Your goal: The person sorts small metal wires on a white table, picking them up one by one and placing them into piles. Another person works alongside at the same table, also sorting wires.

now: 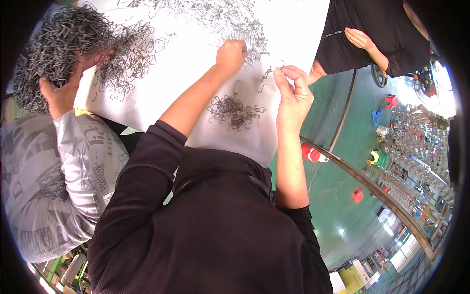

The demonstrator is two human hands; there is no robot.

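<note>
My right hand (pixel 293 98) is raised over the right side of the white table (pixel 196 73), thumb and forefinger pinching a small dark wire hook (pixel 282 63). Out to the left, my left hand (pixel 230 56) rests at the edge of a spread of small grey metal clips (pixel 225 19). Its fingers are curled, and whatever they may hold is hidden. Between my forearms lies a loose heap of thin wire hooks (pixel 235 112). A few linked pieces (pixel 266 74) and a single hook (pixel 263 88) lie just left of my right hand.
At the left, a person in a grey patterned top (pixel 63 181) has hands at a tall mound of metal pieces (pixel 58 49); more hooks (pixel 127 63) are scattered beside it. Another person in black (pixel 372 34) stands at the far right, holding a short chain (pixel 334 34). Green floor (pixel 333 196) shows at right.
</note>
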